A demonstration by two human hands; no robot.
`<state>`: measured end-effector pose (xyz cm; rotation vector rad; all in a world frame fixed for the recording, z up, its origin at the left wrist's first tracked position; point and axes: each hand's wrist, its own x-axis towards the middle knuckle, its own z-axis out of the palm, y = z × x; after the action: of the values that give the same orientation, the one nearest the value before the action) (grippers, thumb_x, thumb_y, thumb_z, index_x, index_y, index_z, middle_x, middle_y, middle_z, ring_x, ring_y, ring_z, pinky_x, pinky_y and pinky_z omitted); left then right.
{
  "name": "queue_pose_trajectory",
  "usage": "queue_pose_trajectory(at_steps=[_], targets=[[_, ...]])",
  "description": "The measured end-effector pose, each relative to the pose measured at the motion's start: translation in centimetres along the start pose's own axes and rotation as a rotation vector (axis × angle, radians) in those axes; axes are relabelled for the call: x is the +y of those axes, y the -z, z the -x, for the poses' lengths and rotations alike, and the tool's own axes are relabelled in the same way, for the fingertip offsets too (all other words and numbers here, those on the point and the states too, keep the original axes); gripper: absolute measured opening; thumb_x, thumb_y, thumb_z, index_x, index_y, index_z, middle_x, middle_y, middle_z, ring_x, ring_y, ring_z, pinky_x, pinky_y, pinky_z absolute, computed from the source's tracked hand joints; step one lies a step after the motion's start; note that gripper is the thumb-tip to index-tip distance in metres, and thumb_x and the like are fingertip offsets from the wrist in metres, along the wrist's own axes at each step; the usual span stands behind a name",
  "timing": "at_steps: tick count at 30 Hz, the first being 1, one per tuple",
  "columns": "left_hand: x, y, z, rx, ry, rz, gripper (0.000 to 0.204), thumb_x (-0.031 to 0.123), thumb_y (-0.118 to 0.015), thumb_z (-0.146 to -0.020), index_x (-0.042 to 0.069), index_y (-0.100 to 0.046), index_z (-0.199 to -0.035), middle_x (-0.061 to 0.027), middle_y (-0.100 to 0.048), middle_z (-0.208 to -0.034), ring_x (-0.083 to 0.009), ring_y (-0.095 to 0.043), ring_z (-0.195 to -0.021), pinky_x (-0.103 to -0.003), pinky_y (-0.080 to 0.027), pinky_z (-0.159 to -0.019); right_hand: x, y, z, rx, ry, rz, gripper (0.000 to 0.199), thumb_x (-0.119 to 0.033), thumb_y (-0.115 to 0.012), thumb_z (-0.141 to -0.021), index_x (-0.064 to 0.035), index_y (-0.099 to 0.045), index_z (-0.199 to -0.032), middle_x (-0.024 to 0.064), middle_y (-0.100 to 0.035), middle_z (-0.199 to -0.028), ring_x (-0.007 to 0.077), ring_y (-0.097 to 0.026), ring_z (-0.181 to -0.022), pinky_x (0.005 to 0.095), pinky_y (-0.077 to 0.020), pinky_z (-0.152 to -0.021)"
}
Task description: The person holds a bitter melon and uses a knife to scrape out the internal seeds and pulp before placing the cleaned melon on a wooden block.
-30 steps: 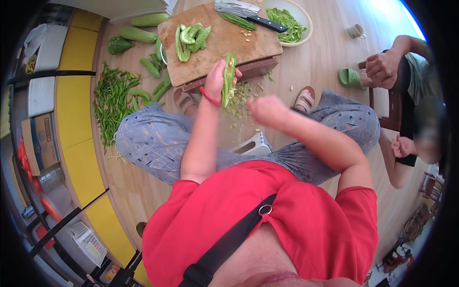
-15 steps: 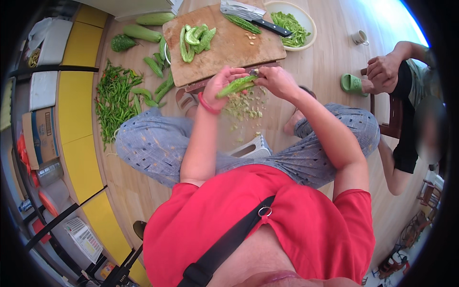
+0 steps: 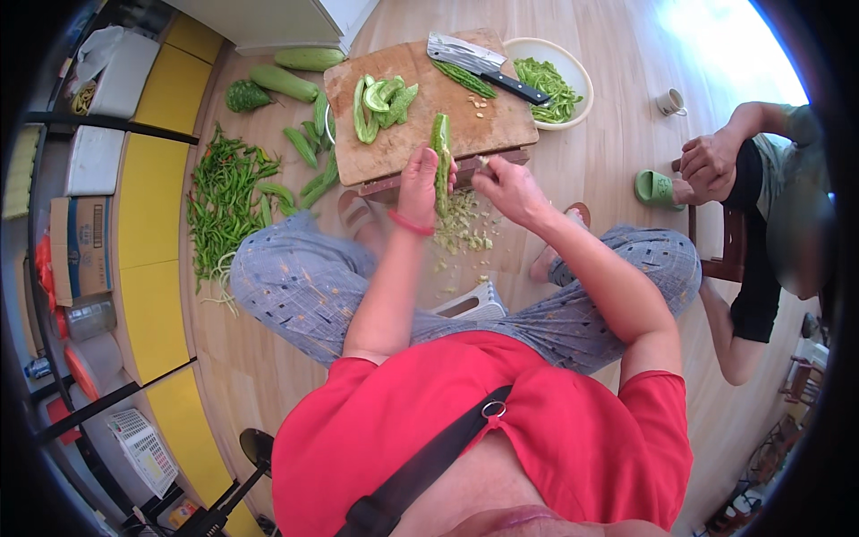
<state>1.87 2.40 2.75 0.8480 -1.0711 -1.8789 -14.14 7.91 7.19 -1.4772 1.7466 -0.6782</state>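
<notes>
Head view: A split green gourd half (image 3: 441, 157) stands nearly upright in the left grip (image 3: 419, 183), its long axis running away from the wearer's body, one end aimed at the cutting board (image 3: 514, 125) and the other toward the scraps (image 3: 461, 228) on the floor below the grip. Its hollow side turns toward the right grip (image 3: 512, 190). The left grip is closed around the gourd half, thumb on one side and fingertips showing on the other. The right grip, just apart to the right, has its fingers pinched together on a small pale piece (image 3: 484, 162), too small to identify. A narrow open gap separates the two. The board's near edge runs just beyond both grips; a knife (image 3: 493, 72) lies farther out on it, handle reaching over a bowl (image 3: 582, 100). Wood floor (image 3: 617, 174) stretches right of the right grip, toward a green slipper (image 3: 656, 189).
</notes>
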Motion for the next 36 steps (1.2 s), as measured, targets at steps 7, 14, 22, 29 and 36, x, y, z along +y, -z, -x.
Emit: queue_pose_trajectory(at_steps=[7, 14, 22, 29, 36], targets=[[1.1, -2.1, 1.2, -0.116, 0.147, 0.07, 0.032, 0.037, -0.036, -0.094, 0.008, -0.046, -0.105, -0.0053, -0.056, -0.08, -0.0123, -0.053, -0.063, -0.024, -0.044, -0.056, -0.3, 0.7, -0.3, 0.187, 0.222, 0.347, 0.018, -0.019, -0.048, -0.083, -0.0009, -0.047, -0.084, 0.0201, -0.059, -0.077, 0.0366, -0.058, -0.073, 0.0458, -0.0437, -0.064], [0.4, -3.0, 1.7, -0.091, 0.187, 0.008, 0.031, 0.034, -0.038, -0.093, 0.007, -0.046, -0.106, -0.0069, -0.054, -0.077, -0.0115, -0.052, -0.054, -0.023, -0.043, -0.048, -1.4, 1.2, -0.1, 0.153, 0.157, 0.596, 0.018, -0.018, -0.053, -0.079, -0.0008, -0.05, -0.082, 0.0176, -0.06, -0.075, 0.0315, -0.062, -0.072, 0.0395, -0.0493, -0.063], [-1.9, -2.1, 1.3, 0.044, -0.044, -0.199, 0.03, 0.03, -0.036, -0.094, 0.003, -0.051, -0.097, -0.0066, -0.056, -0.081, -0.0128, -0.054, -0.058, -0.025, -0.045, -0.052, -1.3, -0.7, 1.0, 0.058, 0.227, 0.671, 0.016, -0.016, -0.053, -0.077, -0.0004, -0.051, -0.08, 0.0171, -0.061, -0.072, 0.0288, -0.063, -0.066, 0.0361, -0.0512, -0.057], [-0.7, -0.7, 0.9, -0.073, 0.194, -0.062, 0.034, 0.031, -0.034, -0.095, 0.003, -0.054, -0.099, -0.0035, -0.058, -0.086, -0.0132, -0.056, -0.07, -0.027, -0.047, -0.066, -0.7, -2.8, 3.1, -0.031, 0.364, 0.651, 0.009, -0.009, -0.047, -0.075, -0.0013, -0.052, -0.075, 0.0152, -0.061, -0.067, 0.0267, -0.063, -0.062, 0.0346, -0.0512, -0.055], [0.2, -2.1, 1.5, -0.022, 0.324, -0.035, 0.041, 0.041, -0.033, -0.093, 0.005, -0.052, -0.096, -0.0076, -0.058, -0.077, -0.0135, -0.054, -0.056, -0.025, -0.044, -0.048, -0.4, 0.6, 0.9, 0.074, 0.228, 0.677, 0.027, -0.028, -0.057, -0.077, -0.0016, -0.052, -0.08, 0.0134, -0.061, -0.068, 0.0279, -0.063, -0.064, 0.036, -0.0504, -0.056]])
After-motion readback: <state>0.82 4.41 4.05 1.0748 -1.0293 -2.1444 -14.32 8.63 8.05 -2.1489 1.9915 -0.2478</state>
